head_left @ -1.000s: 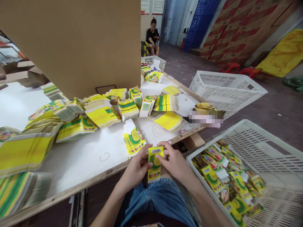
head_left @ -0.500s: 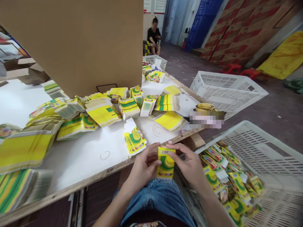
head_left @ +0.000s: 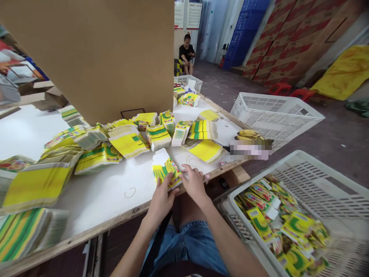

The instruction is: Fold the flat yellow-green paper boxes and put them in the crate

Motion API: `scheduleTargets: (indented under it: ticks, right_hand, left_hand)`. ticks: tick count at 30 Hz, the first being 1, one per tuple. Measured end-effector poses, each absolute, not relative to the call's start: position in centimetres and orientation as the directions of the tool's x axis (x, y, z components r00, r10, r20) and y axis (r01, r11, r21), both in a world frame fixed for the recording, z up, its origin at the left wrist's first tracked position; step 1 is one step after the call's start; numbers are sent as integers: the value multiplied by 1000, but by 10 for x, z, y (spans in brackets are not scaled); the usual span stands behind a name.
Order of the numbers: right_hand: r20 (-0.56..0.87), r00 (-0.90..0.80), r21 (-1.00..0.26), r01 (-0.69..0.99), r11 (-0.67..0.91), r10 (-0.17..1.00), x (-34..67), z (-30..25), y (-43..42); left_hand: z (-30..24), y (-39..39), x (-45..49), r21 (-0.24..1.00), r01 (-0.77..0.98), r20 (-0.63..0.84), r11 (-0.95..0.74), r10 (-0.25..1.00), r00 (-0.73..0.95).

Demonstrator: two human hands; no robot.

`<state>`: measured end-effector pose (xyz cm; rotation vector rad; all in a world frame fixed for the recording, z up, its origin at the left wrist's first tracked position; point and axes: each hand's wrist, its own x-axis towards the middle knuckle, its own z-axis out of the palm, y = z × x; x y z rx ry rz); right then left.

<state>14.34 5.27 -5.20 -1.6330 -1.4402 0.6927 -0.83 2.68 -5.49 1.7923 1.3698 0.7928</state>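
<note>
My left hand [head_left: 161, 198] rests with fingers stretched on the near edge of a small stack of flat yellow-and-green carton blanks [head_left: 164, 169] at the table's front edge. My right hand [head_left: 193, 181] lies beside it, fingers spread, touching the stack's right side and the white tabletop [head_left: 115, 188]. Neither hand holds anything. To my right stands a white plastic crate [head_left: 317, 181] holding several folded yellow-and-green boxes [head_left: 276, 223].
Many stacks of flat blanks [head_left: 127, 140] cover the table. A large brown cardboard sheet [head_left: 95, 54] stands behind them. Bananas [head_left: 249, 134] lie at the table's right corner. Another white crate [head_left: 276, 111] sits beyond. A seated person [head_left: 186, 52] is far back.
The folded box I held in both hands is gone from them. Both hands have moved up to the stack of blanks on the table edge.
</note>
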Motion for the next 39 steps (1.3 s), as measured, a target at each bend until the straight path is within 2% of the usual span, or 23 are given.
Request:
scheduleTargets:
  ticks: [2,4,6,7,10,13,16,19,24,29,31,35,39]
  right_hand:
    - [101,217,-898,440,-5,971,135,-56,62]
    - [66,247,-945,327,-19,967,138,-57,61]
    - [7,251,-981,188,-41,968,147,-57,53]
    - [-27,240,-992,117,-56,970,151,-57,47]
    - [-119,186,-992,-59,-110,975,156,-54,28]
    - [-172,154,-975,-166,-146,973,153,-49,14]
    - [-210,131,-947,-272,-169,969,149,-44,7]
    - [-226,91,-928,-323,-185,970,147,-41,4]
    - [-149,124,-977,-172,-127,981,143,-42,-1]
    - [-73,191,-997,-11,-73,979,145,-38,-7]
    - [-26,160,-1000,2,-27,987,148,-34,-8]
    - [41,18,-997,-71,42,999,159,-23,-8]
    - [48,-118,-998,-50,43,992,174,-11,-6]
  left_hand:
    - [-53,26,-13,886,445,54,-134,980,189]
    - [-51,25,-15,940,324,96,-103,995,36]
    - [-50,24,-12,991,110,83,-70,990,-113]
    - [-49,24,-10,998,-37,36,-41,991,-131]
    - [-49,26,0,887,-437,-130,147,989,70]
    - [-50,26,6,754,-586,-162,296,949,270]
    - [-50,24,6,725,-611,-129,318,934,333]
    - [-49,22,6,758,-579,-152,301,944,292]
    - [-48,22,12,823,-509,-224,252,968,118]
    - [-42,18,13,887,-426,-166,176,984,61]
    - [-36,15,10,919,-367,-117,145,988,98]
    - [-26,13,0,941,-283,-98,187,948,302]
    - [-24,11,-8,918,-304,-93,255,884,459]
